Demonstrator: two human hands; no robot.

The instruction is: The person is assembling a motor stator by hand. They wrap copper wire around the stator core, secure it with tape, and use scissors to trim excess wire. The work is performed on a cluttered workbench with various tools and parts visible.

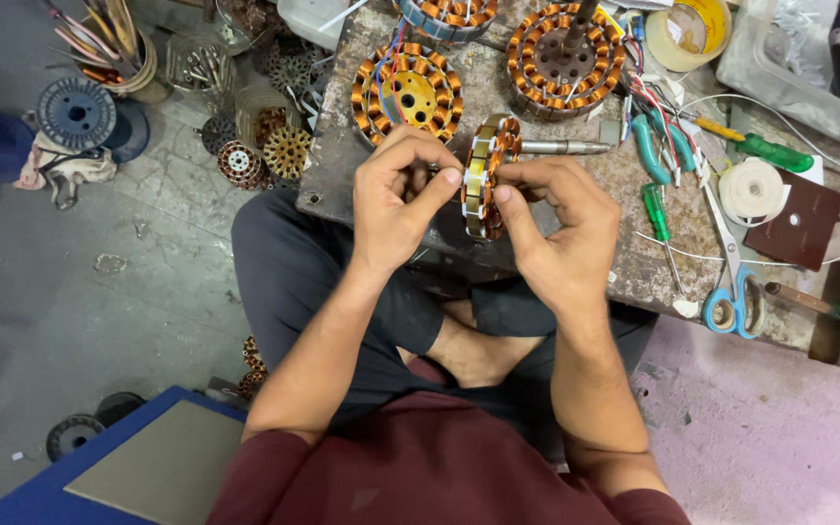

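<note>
Wound stator point(486, 175), edge-on above the near bench point(342, 165) edge, pinched between left hand point(396, 199) and right hand point(556, 228) fingertips; risk: slipping grip could drop it, nicking copper windings.

The worn grey bench point(527, 194) carries two copper-wound stators point(407, 92) point(564, 58) just beyond the grip, green-handled screwdrivers point(655, 212) and blue-handled scissors point(731, 292) to its right, then a tape roll point(752, 190) and brown plate point(805, 228) farther right.
</note>
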